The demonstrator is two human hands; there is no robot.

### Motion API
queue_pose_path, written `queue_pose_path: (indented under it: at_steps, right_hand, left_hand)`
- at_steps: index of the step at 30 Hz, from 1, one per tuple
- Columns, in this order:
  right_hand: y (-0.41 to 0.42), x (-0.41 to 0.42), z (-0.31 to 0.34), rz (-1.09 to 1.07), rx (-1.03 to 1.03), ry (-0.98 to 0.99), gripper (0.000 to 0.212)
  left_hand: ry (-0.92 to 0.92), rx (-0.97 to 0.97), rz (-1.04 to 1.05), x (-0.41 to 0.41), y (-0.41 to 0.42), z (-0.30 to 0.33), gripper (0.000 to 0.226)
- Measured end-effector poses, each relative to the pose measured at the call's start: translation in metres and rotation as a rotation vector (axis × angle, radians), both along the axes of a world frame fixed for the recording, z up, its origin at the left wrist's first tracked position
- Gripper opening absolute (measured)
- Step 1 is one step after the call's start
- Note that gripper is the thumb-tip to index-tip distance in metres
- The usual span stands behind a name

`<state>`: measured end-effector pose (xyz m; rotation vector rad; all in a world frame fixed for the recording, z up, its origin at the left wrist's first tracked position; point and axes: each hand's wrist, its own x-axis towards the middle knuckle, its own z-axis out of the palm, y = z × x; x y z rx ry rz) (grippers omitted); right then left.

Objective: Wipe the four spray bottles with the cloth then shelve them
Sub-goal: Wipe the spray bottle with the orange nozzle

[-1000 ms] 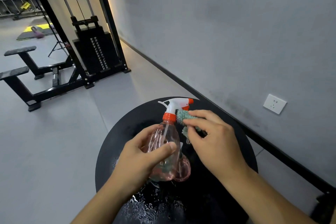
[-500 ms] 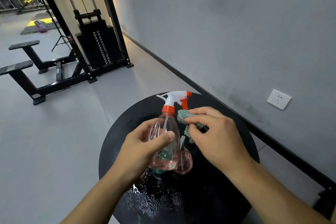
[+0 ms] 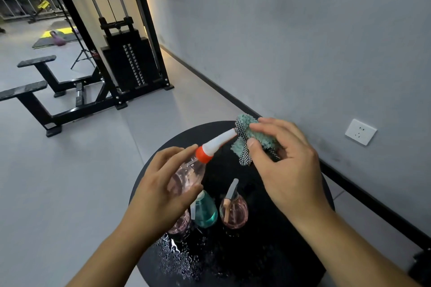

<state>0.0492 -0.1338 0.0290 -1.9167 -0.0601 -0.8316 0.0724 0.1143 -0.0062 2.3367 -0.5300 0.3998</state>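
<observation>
My left hand (image 3: 161, 191) grips a clear pink spray bottle (image 3: 186, 176) with an orange collar and white head, tilted so its nozzle points up and right. My right hand (image 3: 284, 165) pinches a teal cloth (image 3: 254, 139) with a checkered edge, wrapped over the nozzle tip. Three more bottles stand on the round black table (image 3: 268, 251) below the hands: a teal one (image 3: 205, 211), a pink one (image 3: 234, 212), and another pink one (image 3: 180, 225) partly hidden under my left hand.
Water drops (image 3: 179, 256) lie on the table's near left part. A grey wall with a white socket (image 3: 360, 131) runs along the right. A black weight machine (image 3: 126, 63) and benches (image 3: 35, 95) stand on the grey floor behind. No shelf is visible.
The held bottle has tilted from upright to leaning right. The cloth moved from the bottle's neck up to its nozzle. The bottles beneath are now exposed.
</observation>
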Motion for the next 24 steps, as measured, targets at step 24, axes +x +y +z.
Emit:
queue_pose_path:
  at_steps: [24]
  right_hand:
    - [0.006,-0.013,-0.001,0.134,-0.305,-0.007,0.035]
  left_hand:
    - [-0.031,0.076,-0.018,0.003,-0.013,-0.006,0.088]
